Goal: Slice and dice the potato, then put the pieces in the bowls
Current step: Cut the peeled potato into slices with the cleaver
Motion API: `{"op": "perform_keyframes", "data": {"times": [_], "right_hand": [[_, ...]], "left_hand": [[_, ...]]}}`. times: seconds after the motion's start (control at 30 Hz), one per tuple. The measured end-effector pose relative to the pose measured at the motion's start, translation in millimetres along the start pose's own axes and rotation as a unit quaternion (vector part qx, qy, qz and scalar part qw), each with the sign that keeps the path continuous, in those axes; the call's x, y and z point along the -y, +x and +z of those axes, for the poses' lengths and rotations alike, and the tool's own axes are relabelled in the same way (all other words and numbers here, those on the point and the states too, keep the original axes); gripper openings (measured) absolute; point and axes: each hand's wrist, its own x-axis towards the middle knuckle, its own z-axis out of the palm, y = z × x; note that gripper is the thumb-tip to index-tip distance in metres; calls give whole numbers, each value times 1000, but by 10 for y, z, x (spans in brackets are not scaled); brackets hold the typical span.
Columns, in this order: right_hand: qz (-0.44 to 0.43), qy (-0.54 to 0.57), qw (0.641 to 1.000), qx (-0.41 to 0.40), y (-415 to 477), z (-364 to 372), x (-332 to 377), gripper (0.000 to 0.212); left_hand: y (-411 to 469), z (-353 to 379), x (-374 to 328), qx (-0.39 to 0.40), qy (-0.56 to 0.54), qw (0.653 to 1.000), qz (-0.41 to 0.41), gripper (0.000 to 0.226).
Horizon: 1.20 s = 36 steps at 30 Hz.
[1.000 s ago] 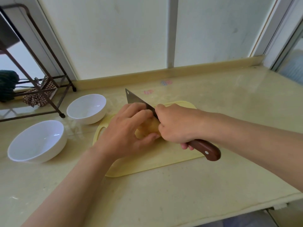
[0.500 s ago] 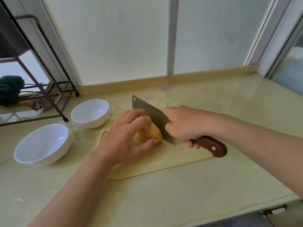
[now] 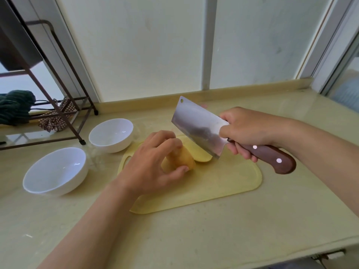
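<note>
The left hand (image 3: pixel 153 167) curls fingers and thumb around the potato (image 3: pixel 183 161) on the yellow cutting board (image 3: pixel 223 183). The right hand (image 3: pixel 246 131) grips the cleaver (image 3: pixel 200 127) by its wooden handle, with the blade raised over a cut slice (image 3: pixel 203 159) lying between both hands. Left of the left hand, the near bowl (image 3: pixel 55 171) and far bowl (image 3: pixel 111 134) sit on the surface (image 3: pixel 213 230).

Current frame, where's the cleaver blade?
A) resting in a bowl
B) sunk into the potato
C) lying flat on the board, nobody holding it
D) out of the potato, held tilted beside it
D: the right hand grips the cleaver with its blade tilted and off to the right of the potato, which the left hand holds on the cutting board.
</note>
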Motion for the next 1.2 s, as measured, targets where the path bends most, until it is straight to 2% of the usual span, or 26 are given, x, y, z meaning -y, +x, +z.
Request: {"op": "perform_keyframes", "data": {"times": [0.17,0.33,0.47,0.73,0.8,0.93,1.2], "right_hand": [[-15,-4,1000,-2,-78,39,116,13],[-29,-53,998,13,-181,118,265,24],[-39,-63,997,4,-251,162,328,14],[-47,-70,996,-8,-330,154,402,16],[-38,-70,997,-11,-343,137,418,11],[-30,-86,996,-1,-355,117,455,27],[-23,-82,996,-2,-366,62,468,29]], "left_hand": [[1,-6,-1,1,-14,1000,8,46],[-3,-3,-7,-5,-23,1000,15,47],[-17,4,9,-10,-33,999,8,47],[2,44,37,-17,-14,1000,17,48],[13,34,28,-14,-9,1000,20,48],[45,15,17,-2,0,1000,24,47],[70,13,30,2,1,1000,31,47]]}}
